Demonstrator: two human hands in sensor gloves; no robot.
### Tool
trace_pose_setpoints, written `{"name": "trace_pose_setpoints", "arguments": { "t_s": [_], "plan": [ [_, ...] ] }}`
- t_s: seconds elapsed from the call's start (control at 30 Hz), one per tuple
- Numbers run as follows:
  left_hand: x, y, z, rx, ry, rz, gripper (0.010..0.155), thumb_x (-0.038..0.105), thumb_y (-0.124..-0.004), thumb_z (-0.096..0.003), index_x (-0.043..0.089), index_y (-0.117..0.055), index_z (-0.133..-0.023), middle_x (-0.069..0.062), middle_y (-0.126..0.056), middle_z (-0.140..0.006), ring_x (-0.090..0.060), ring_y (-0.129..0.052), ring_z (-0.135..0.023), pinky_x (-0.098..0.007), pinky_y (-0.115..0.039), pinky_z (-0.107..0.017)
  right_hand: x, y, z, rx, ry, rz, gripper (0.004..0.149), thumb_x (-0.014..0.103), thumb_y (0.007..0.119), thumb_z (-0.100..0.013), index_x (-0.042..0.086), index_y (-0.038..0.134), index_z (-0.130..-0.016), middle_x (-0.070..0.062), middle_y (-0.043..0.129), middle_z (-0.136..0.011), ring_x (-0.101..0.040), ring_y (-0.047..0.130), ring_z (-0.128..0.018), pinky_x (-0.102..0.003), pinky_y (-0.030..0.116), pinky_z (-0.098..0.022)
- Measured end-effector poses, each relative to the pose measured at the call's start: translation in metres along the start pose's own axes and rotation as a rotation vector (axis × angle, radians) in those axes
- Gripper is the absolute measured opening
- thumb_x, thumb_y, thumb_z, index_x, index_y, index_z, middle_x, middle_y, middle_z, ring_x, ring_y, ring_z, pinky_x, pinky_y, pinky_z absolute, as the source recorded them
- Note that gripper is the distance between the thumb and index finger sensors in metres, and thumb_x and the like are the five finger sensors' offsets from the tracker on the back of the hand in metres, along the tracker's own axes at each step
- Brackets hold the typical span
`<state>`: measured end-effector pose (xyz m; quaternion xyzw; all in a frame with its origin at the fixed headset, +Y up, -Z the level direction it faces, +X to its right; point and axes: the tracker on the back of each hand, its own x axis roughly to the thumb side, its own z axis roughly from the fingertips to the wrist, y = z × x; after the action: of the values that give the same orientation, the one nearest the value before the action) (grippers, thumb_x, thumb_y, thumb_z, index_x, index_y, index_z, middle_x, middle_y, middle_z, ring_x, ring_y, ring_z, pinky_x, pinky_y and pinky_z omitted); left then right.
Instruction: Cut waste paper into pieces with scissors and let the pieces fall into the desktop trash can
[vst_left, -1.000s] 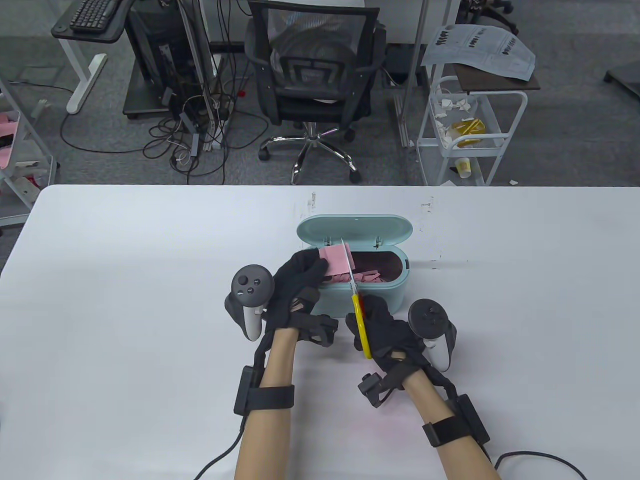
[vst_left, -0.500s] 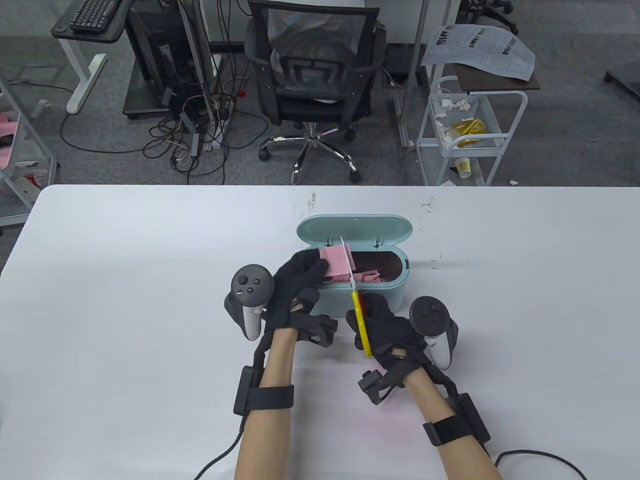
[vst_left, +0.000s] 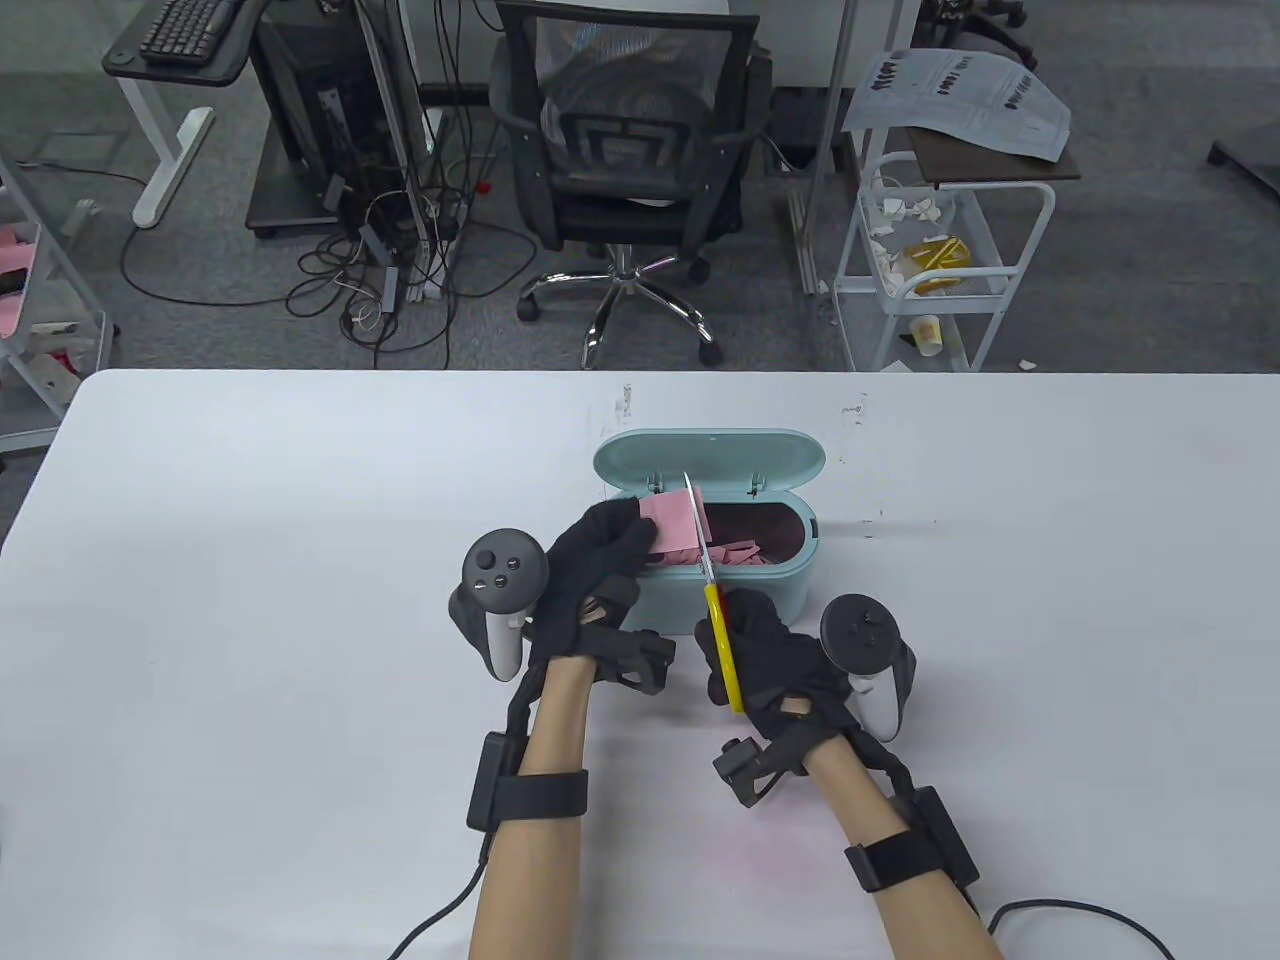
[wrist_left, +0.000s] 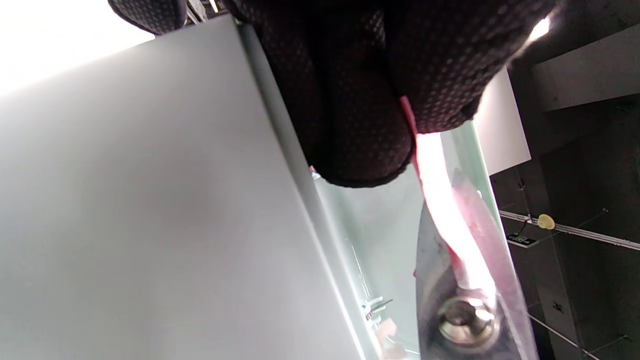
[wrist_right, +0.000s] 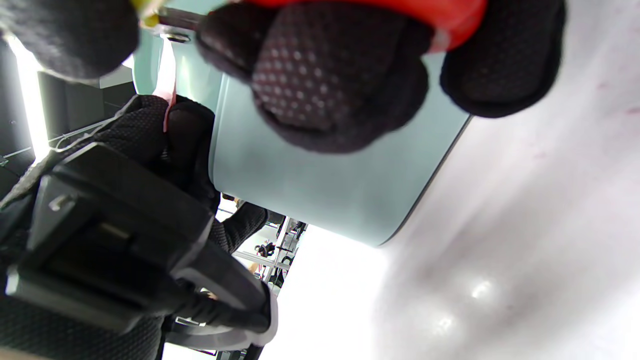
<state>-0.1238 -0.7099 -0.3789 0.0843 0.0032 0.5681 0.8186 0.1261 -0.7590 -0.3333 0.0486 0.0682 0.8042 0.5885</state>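
While the left hand pinches pink paper over the open trash can, the right hand grips scissors whose blades straddle it.

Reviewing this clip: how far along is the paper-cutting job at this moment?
Done: pink strips already lie inside the open trash can, so several cuts have landed. In hand: the left hand pinches the remaining pink paper over the can, and the right hand grips the scissors, whose blades straddle the sheet's edge. Left: the piece of sheet sticking out from the left hand's fingers is uncut.
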Motion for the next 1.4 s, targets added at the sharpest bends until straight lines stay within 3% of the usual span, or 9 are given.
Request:
{"name": "trace_pose_setpoints", "arguments": {
  "t_s": [0.1, 0.3, 0.37, 0.5, 0.63, 0.93, 1.4],
  "plan": [
    [0.000, 0.000, 0.000, 0.001, 0.002, 0.006, 0.035, 0.043, -0.087, -0.0461, 0.030, -0.092, -0.079, 0.008, -0.109, -0.058, -0.015, -0.105, -0.058, -0.065, -0.051, -0.074, 0.000, -0.001, 0.000, -0.023, 0.004, -0.032, 0.072, 0.059, 0.075, -0.036, 0.012, 0.054, -0.087, 0.011, 0.091, -0.052, -0.011, 0.101, -0.020, -0.053, 0.084, -0.045],
    [0.000, 0.000, 0.000, 0.004, 0.004, 0.011, 0.035, 0.043, -0.087, -0.0463, 0.031, -0.092, -0.079, 0.008, -0.109, -0.058, -0.015, -0.105, -0.058, -0.065, -0.051, -0.074, -0.005, -0.005, 0.003, -0.027, 0.008, -0.064, 0.075, 0.063, 0.075, -0.036, 0.013, 0.054, -0.088, 0.009, 0.091, -0.054, -0.013, 0.101, -0.023, -0.055, 0.080, -0.047],
    [-0.001, 0.000, 0.000, 0.003, 0.005, 0.015, 0.035, 0.043, -0.087, -0.0464, 0.031, -0.092, -0.079, 0.009, -0.109, -0.058, -0.014, -0.105, -0.058, -0.065, -0.051, -0.074, -0.007, -0.006, 0.004, -0.001, 0.008, -0.075, 0.079, 0.066, 0.074, -0.036, 0.014, 0.050, -0.090, 0.008, 0.088, -0.058, -0.015, 0.099, -0.028, -0.057, 0.078, -0.048],
    [0.000, 0.000, 0.001, 0.005, 0.007, 0.018, 0.035, 0.044, -0.087, -0.0464, 0.031, -0.092, -0.079, 0.009, -0.109, -0.058, -0.014, -0.105, -0.058, -0.065, -0.051, -0.074, -0.012, -0.004, 0.010, 0.142, 0.030, -0.018, 0.094, 0.078, 0.067, -0.035, 0.017, 0.032, -0.097, 0.002, 0.074, -0.078, -0.024, 0.092, -0.053, -0.065, 0.066, -0.055],
    [-0.001, 0.000, 0.001, 0.006, 0.008, 0.022, 0.035, 0.044, -0.087, -0.0466, 0.030, -0.092, -0.079, 0.009, -0.110, -0.058, -0.014, -0.105, -0.058, -0.065, -0.051, -0.074, -0.015, 0.000, 0.014, 0.198, 0.055, -0.005, 0.097, 0.081, 0.063, -0.036, 0.017, 0.026, -0.098, -0.001, 0.069, -0.084, -0.029, 0.088, -0.061, -0.068, 0.060, -0.058],
    [-0.001, 0.001, 0.001, 0.007, 0.012, 0.035, 0.035, 0.043, -0.087, -0.0469, 0.030, -0.092, -0.079, 0.008, -0.110, -0.059, -0.015, -0.106, -0.058, -0.065, -0.050, -0.074, -0.012, 0.010, 0.013, 0.206, 0.049, 0.032, 0.096, 0.080, 0.064, -0.036, 0.016, 0.028, -0.098, -0.001, 0.071, -0.083, -0.028, 0.089, -0.059, -0.067, 0.062, -0.057],
    [-0.002, 0.002, 0.001, 0.008, 0.011, 0.032, 0.035, 0.044, -0.087, -0.0463, 0.030, -0.093, -0.078, 0.008, -0.111, -0.059, -0.015, -0.106, -0.058, -0.065, -0.050, -0.074, -0.004, 0.015, 0.005, 0.099, 0.011, 0.089, 0.092, 0.076, 0.068, -0.034, 0.015, 0.037, -0.096, 0.001, 0.079, -0.074, -0.024, 0.095, -0.047, -0.064, 0.070, -0.051]
  ]
}}
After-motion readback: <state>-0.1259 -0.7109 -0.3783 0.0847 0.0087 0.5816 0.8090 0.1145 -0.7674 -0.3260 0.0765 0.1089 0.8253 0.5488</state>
